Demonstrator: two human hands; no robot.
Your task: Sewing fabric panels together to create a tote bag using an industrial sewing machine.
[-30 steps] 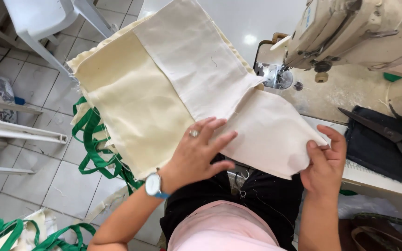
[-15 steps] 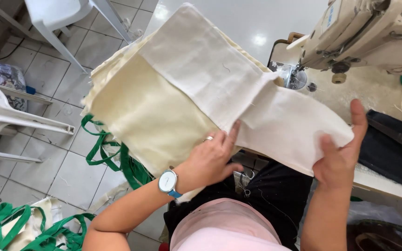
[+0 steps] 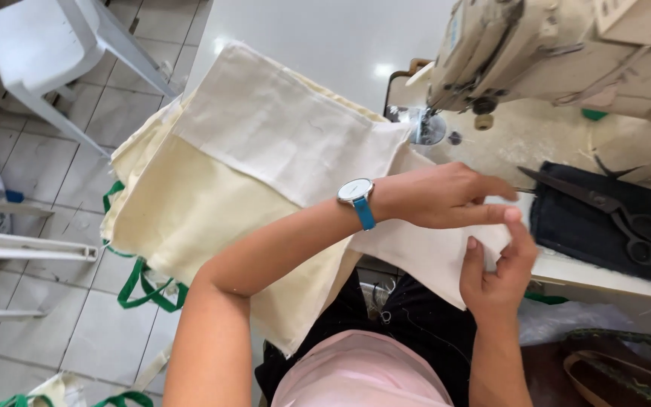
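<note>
Both hands are pinching the right edge of the cloth panel (image 3: 265, 196), the left hand (image 3: 446, 197) from above and the right hand (image 3: 495, 275) from below (fingertips meeting), while the panel is trailing away toward the upper left, the sewing machine (image 3: 536, 53) standing just above.

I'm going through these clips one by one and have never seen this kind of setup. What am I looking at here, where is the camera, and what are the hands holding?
The one picture comes from a camera worn on a person's head, looking down at their own arms and lap. No robot is involved. The left hand, with a blue-strapped watch on its wrist, reaches across to meet the right hand; both pinch the edge of a cream cloth piece that hangs over toward the tiled floor. On the table stands a sewing machine. Beside it, black scissors lie on a dark cloth pad. A white plastic chair stands on the left.
</note>
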